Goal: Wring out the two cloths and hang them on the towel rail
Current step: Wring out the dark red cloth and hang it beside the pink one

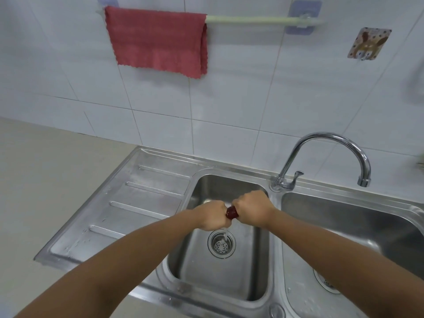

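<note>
A red cloth (pixel 158 42) hangs folded over the left part of the pale green towel rail (pixel 263 20) on the tiled wall. A second, dark red cloth (pixel 231 212) is twisted tight between my fists, and only a short piece of it shows. My left hand (pixel 212 215) and my right hand (pixel 252 208) are both clenched on it, side by side, above the left sink basin (pixel 202 267). A thin stream of water falls from the cloth toward the drain (pixel 221 243).
A chrome tap (pixel 321 157) arches over the divider between the basins. The right basin (pixel 344 226) lies beside my right forearm. A steel draining board (pixel 128 203) is on the left, with beige counter beyond. A patterned hook (pixel 369 43) sticks to the wall.
</note>
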### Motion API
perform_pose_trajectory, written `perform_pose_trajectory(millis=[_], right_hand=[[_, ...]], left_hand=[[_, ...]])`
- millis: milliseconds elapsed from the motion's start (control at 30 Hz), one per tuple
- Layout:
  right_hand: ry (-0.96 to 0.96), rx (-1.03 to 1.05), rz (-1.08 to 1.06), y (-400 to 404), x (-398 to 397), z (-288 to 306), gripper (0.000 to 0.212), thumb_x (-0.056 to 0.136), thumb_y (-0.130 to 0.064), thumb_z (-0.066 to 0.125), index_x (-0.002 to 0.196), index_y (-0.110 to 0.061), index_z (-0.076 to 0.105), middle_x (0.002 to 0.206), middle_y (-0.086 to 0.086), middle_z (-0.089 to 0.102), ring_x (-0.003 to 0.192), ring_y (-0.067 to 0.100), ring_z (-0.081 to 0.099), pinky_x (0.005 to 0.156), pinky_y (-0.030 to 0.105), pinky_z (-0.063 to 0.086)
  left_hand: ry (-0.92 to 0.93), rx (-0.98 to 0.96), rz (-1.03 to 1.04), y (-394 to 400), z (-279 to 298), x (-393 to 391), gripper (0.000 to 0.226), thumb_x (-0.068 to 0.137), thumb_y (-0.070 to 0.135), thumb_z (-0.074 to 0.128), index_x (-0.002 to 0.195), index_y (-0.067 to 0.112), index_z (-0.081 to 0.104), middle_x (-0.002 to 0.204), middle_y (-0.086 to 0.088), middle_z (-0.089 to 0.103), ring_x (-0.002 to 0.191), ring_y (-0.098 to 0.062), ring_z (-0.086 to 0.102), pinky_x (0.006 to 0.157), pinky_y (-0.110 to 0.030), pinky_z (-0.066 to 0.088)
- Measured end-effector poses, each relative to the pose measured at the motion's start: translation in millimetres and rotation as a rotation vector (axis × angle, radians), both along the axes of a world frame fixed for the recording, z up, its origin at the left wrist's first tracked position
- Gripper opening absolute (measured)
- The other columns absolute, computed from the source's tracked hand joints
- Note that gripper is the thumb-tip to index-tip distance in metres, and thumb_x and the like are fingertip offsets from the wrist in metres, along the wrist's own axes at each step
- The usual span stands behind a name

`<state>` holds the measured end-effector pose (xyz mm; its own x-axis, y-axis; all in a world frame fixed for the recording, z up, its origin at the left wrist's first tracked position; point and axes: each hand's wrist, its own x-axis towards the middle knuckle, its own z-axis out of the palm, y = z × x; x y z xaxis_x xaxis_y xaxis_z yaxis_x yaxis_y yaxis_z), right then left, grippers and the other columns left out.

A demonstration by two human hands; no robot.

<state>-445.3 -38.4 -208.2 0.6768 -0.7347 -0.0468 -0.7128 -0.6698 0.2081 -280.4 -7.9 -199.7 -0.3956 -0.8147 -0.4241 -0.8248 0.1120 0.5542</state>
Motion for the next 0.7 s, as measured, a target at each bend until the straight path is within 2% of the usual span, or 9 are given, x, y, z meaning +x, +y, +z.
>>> perform_pose_trajectory(millis=[100, 167, 233, 333, 433, 567, 700], right_hand=[[-0.041, -0.019, 0.012, -5, 1, -4, 0.014, 0.081, -0.029, 0.052, 0.068, -0.024, 0.053, 0.070, -0.002, 0.067, 0.062, 0.024, 0.065, 0.051, 0.024, 0.033], [-0.119, -0.034, -0.022, -6, 0, -7, 0.015, 0.082, -0.036, 0.053, 0.079, -0.023, 0.058, 0.074, -0.003, 0.067, 0.065, 0.023, 0.065, 0.051, 0.025, 0.032], [-0.207, -0.038, -0.077, -6, 2, -11, 0.021, 0.084, -0.041, 0.054, 0.091, -0.021, 0.054, 0.079, -0.002, 0.065, 0.066, 0.025, 0.065, 0.050, 0.027, 0.032], [-0.205, -0.011, -0.146, -2, 8, -15, 0.022, 0.086, -0.037, 0.054, 0.097, -0.019, 0.052, 0.082, 0.002, 0.064, 0.069, 0.026, 0.063, 0.050, 0.029, 0.032], [-0.137, -0.008, -0.194, 0, 9, -10, 0.016, 0.087, -0.032, 0.051, 0.087, -0.017, 0.055, 0.077, 0.003, 0.067, 0.063, 0.027, 0.062, 0.051, 0.029, 0.033], [-0.078, 0.017, -0.225, 0, 7, -3, 0.021, 0.088, -0.031, 0.047, 0.079, -0.016, 0.059, 0.074, 0.004, 0.067, 0.062, 0.027, 0.061, 0.052, 0.029, 0.034], [-0.080, 0.046, -0.255, 2, 8, 0, 0.021, 0.088, -0.029, 0.045, 0.074, -0.016, 0.054, 0.075, 0.005, 0.067, 0.057, 0.025, 0.052, 0.052, 0.029, 0.035]], left_hand=[[-0.062, -0.056, 0.012, -3, -2, 3, 0.026, 0.076, 0.022, 0.056, 0.056, 0.013, 0.044, 0.052, 0.000, 0.044, 0.047, -0.016, 0.038, 0.052, -0.030, 0.033], [-0.188, -0.197, -0.008, -7, -4, 6, 0.021, 0.079, 0.028, 0.053, 0.062, 0.014, 0.051, 0.057, 0.000, 0.052, 0.052, -0.020, 0.050, 0.056, -0.030, 0.043], [-0.333, -0.360, -0.021, -10, -5, 10, 0.020, 0.084, 0.033, 0.051, 0.075, 0.016, 0.058, 0.065, -0.001, 0.059, 0.062, -0.024, 0.061, 0.061, -0.030, 0.049], [-0.460, -0.525, -0.041, -13, -9, 15, 0.021, 0.087, 0.036, 0.049, 0.082, 0.019, 0.059, 0.069, -0.001, 0.064, 0.062, -0.024, 0.061, 0.060, -0.029, 0.048], [-0.488, -0.532, -0.032, -11, -10, 12, 0.023, 0.084, 0.038, 0.048, 0.072, 0.020, 0.056, 0.056, 0.004, 0.051, 0.052, -0.021, 0.052, 0.054, -0.026, 0.040], [-0.460, -0.507, -0.003, -6, -11, 9, 0.027, 0.083, 0.040, 0.044, 0.067, 0.020, 0.053, 0.051, 0.006, 0.044, 0.044, -0.015, 0.041, 0.051, -0.025, 0.035], [-0.468, -0.515, -0.008, -5, -6, 9, 0.027, 0.083, 0.038, 0.044, 0.068, 0.018, 0.055, 0.054, 0.004, 0.046, 0.050, -0.021, 0.048, 0.055, -0.028, 0.038]])
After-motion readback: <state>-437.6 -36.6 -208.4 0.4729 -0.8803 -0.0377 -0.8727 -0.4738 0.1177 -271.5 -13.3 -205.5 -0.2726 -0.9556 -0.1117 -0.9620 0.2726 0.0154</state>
